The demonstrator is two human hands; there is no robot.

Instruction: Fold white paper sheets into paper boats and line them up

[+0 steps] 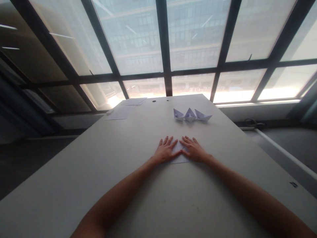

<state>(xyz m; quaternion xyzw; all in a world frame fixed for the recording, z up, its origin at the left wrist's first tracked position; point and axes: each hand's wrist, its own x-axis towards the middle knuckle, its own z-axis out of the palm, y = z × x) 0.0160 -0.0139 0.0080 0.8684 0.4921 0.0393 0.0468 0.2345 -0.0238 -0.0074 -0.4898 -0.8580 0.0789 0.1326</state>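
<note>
A folded white sheet of paper (180, 159) lies flat on the white table (138, 145), partly hidden under both hands. On its left side my left hand (166, 151) rests palm down with the fingers spread. My right hand (193, 149) lies the same way on its right side, and the two thumbs meet near the middle of the paper. Beyond the hands stand three folded paper boats, a left one (178, 115), a middle one (190, 115) and a right one (203, 115), side by side in a row.
Several white paper sheets (117, 114) lie at the far left of the table. A small dark hole (154, 101) is near the far edge. A dark mark (293, 184) shows on the right side. Large windows (138, 36) rise behind the table.
</note>
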